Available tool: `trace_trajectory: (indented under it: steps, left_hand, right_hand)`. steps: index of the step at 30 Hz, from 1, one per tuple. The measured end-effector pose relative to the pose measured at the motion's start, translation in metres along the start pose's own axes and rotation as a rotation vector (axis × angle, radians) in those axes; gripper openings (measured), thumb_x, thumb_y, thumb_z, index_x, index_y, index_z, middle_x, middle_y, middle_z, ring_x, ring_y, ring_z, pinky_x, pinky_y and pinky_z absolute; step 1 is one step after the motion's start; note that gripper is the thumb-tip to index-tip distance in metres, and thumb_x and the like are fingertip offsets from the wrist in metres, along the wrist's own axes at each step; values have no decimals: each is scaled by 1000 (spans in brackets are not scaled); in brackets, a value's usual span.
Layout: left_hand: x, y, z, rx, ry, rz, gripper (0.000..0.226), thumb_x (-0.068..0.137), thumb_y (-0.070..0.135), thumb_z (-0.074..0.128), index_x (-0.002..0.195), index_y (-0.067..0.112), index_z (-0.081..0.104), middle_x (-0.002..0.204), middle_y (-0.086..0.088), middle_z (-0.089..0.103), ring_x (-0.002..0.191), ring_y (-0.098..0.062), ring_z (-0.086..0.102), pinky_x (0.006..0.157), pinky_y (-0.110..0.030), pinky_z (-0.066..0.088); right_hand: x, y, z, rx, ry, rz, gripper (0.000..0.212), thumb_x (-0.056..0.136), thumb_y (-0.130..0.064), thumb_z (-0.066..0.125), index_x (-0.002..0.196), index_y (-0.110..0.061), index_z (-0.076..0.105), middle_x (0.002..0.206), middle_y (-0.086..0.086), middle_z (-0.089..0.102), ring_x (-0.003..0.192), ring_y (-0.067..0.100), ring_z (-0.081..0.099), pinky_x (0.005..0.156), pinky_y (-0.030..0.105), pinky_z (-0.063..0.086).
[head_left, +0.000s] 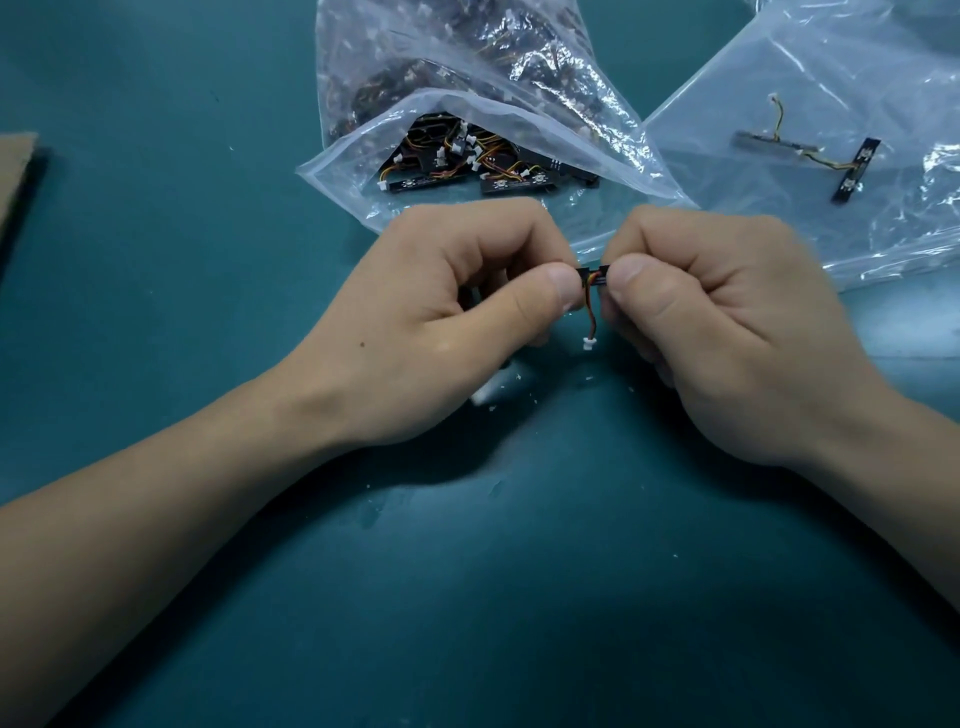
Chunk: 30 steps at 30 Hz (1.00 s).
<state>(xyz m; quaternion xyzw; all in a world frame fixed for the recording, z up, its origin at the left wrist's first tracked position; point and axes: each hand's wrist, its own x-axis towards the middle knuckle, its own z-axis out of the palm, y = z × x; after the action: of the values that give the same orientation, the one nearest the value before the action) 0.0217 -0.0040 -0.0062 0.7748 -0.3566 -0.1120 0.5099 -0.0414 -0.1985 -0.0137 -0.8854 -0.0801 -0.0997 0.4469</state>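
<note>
Both hands are closed in a pinch on the same small part, which sits in the narrow gap between them, just above the teal table mat (467, 597). The left hand (415, 322) curls its fingers in and presses its thumb onto one end of a small black circuit strip (596, 275). The right hand (727, 332) does the same on the other end, so the two thumb tips nearly meet. Only a short bit of the strip shows between the thumbs.

A thin bundle of red, orange and dark wires (591, 317) hangs down from the strip between the hands and ends in a white connector (589, 343), which dangles free near the mat. Under the left palm, on the side nearest the right hand, a white rounded object (491, 387) pokes out; what it is cannot be told. White crumbs (587, 376) lie on the mat below the connector.

Just beyond the knuckles of both hands lies an open clear plastic bag (597, 130), its mouth facing the hands and full of similar black strips with wires and white plugs (498, 166). Beyond and outward of the right hand lies a second clear bag (779, 78) with a few wired strips (852, 171) in it. Well out past the left hand lies a piece of cardboard (15, 171).
</note>
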Motion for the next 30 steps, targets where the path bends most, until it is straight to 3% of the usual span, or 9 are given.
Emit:
trace_trajectory:
  steps: [6,12,16,18,22,26,30]
  left_hand:
    - [1,-1,2,31,36,-18,14,97,15,58,85,13,65,65,-2,60,57,-23,54,54,-32,44]
    - [1,-1,4,46,11,-39,16,98,16,56,84,17,64,61,7,58,56,-13,53,57,-24,41]
    - [-1,-1,3,24,133,31,19,96,10,58,78,4,60,60,-4,53,53,-18,48,53,-27,38]
    - [-1,0,4,56,155,33,19,94,7,58,77,2,59,60,-3,53,52,-14,47,52,-22,36]
    - [1,-1,5,99,103,-23,15,97,15,57,85,12,65,63,1,59,57,-18,55,55,-27,43]
    - [-1,0,5,161,41,-35,15,98,19,59,91,17,72,66,4,63,57,-11,55,57,-16,39]
    - [-2,2,3,97,55,1,16,97,15,59,84,13,69,61,-1,58,55,-18,54,55,-27,42]
  right_hand:
    - [-2,-1,-1,-5,2,-27,26,100,-24,49,77,-22,60,61,3,55,56,23,54,54,32,42]
    - [-2,1,-1,-42,17,-50,26,101,-25,48,78,-19,60,62,1,56,56,19,54,54,33,42]
    - [0,-1,1,-3,-29,-10,23,103,-31,46,87,-25,61,67,-1,63,59,18,57,56,23,40]
    - [0,-1,2,-16,-46,-15,24,104,-30,46,86,-26,60,68,-1,63,60,17,57,56,21,39]
    - [-1,-2,-1,-39,2,-46,26,101,-25,49,78,-21,60,61,0,58,57,19,55,55,29,41]
    - [-1,-3,-1,-69,40,-50,28,93,-19,52,65,-20,54,53,2,51,55,18,48,51,27,37]
    - [-2,-2,-1,-38,28,-36,26,93,-18,51,68,-16,58,54,5,54,53,21,51,51,33,40]
